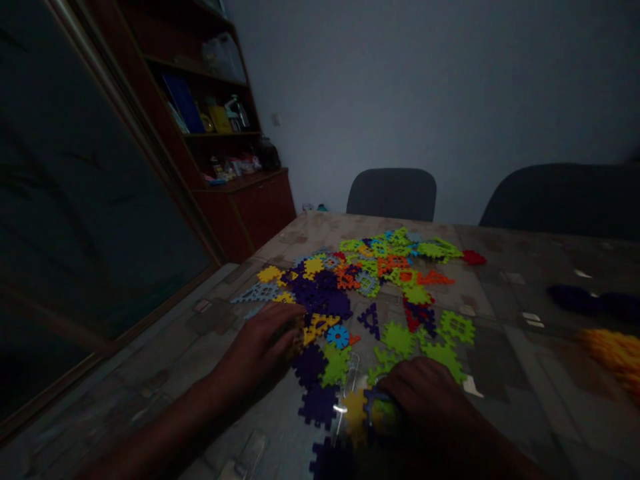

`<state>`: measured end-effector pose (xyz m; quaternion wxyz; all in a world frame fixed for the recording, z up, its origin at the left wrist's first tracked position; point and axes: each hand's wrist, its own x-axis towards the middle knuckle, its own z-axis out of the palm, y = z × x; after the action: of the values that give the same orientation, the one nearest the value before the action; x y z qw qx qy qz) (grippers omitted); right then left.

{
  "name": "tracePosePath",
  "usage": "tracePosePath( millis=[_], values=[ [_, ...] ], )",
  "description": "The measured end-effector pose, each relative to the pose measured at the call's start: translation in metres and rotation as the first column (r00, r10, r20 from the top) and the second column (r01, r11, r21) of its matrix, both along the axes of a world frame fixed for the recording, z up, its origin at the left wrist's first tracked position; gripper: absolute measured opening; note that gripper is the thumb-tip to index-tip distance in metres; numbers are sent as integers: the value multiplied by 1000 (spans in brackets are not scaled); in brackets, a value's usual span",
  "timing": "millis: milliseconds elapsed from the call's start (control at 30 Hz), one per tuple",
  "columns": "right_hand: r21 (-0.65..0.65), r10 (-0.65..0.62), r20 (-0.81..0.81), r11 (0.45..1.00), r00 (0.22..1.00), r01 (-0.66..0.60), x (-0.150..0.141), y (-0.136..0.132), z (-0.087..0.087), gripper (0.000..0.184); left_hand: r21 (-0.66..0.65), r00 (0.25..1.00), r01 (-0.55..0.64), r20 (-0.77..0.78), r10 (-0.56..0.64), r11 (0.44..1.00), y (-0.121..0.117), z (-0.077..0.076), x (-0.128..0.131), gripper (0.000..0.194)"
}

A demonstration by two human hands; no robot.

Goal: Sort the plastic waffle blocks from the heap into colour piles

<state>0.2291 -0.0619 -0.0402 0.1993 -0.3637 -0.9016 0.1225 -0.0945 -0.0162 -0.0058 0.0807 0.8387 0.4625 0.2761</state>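
Flanking a blue wheel (338,337), left hand (270,337) curled to its left, right hand (425,393) bent to its near right, beside a yellow piece (355,411) on the wheel's near side, either grip unclear.

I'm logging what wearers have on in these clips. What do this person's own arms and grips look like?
Both the left grip and right grip are ungloved hands. The left forearm shows no sleeve or watch; the right forearm is too dark to tell.
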Motion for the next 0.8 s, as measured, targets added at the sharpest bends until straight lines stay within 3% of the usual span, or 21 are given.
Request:
tracePosePath(
  millis=[133,233,433,633,800],
  values=[
    [32,-40,-48,999,998,42,1,1,-1,38,-30,994,-97,-51,96,995,46,-5,-4,36],
    [27,-47,-45,998,998,49,3,3,-1,43,-74,992,-101,-88,94,992,63,-10,1,43],
    [10,-71,-94,997,993,72,11,9,0,60,-130,999,-48,-12,47,990,62,-11,10,49],
    [-46,-76,-108,996,991,71,12,10,3,58,-152,982,-75,160,99,985,61,-7,11,37],
    [-12,-80,-95,997,992,79,11,10,3,57,-291,959,-46,256,124,956,52,1,16,45]
  ],
)
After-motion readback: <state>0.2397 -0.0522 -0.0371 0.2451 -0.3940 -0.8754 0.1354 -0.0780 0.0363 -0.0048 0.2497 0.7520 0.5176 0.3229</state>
